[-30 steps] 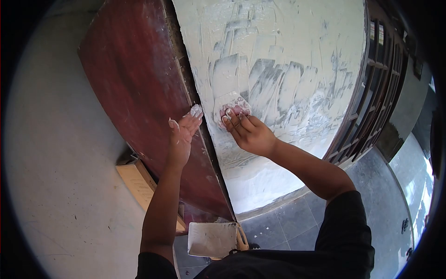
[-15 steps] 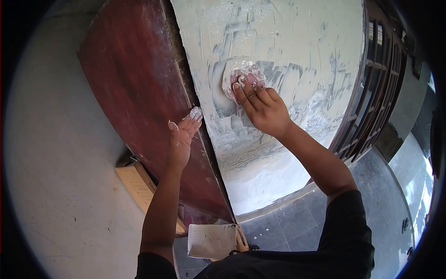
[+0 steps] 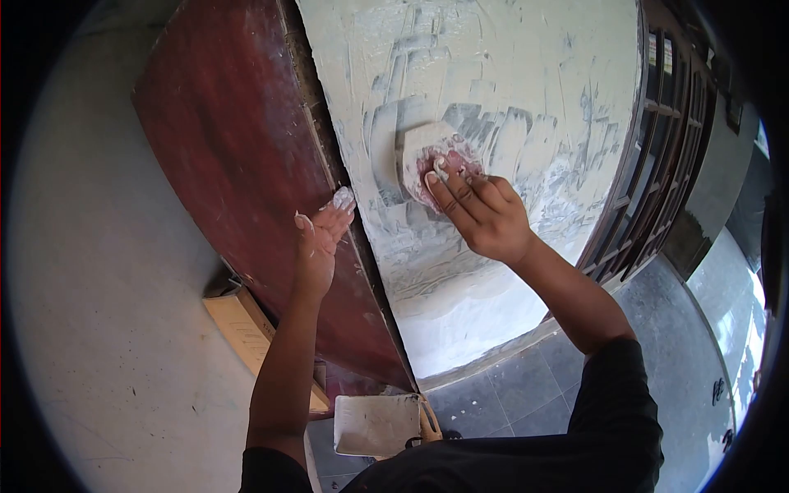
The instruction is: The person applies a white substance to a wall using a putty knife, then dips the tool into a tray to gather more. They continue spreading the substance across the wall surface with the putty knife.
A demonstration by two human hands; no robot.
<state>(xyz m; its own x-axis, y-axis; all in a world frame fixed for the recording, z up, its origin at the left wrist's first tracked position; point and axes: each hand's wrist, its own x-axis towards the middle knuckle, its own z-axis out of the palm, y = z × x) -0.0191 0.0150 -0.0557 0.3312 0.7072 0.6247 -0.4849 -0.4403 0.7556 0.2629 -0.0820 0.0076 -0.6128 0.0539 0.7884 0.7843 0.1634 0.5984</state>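
Observation:
Smeared with white putty on its fingertips, my left hand (image 3: 322, 238) is raised with its fingers stretched out, holding nothing. It is in front of the red wooden board's right edge. My right hand (image 3: 486, 212) presses a flat, reddish putty spreader (image 3: 450, 163) against the wall (image 3: 542, 49). The spreader is thickly coated with white putty, and part of its lower edge is hidden by my fingers. Streaks of pale putty and grey bare patches cover the wall around it.
A red wooden board (image 3: 238, 115) stands left of the wall, with a dark gap between them. Below are a putty-stained tray (image 3: 376, 426) and a cardboard box (image 3: 238, 324). Wooden-framed windows (image 3: 657, 164) are at right, above the grey tiled floor (image 3: 526, 386).
My right hand has slid the spreader down and to the right over the wall, and a smoothed patch shows at its upper left. My left hand is nearly still.

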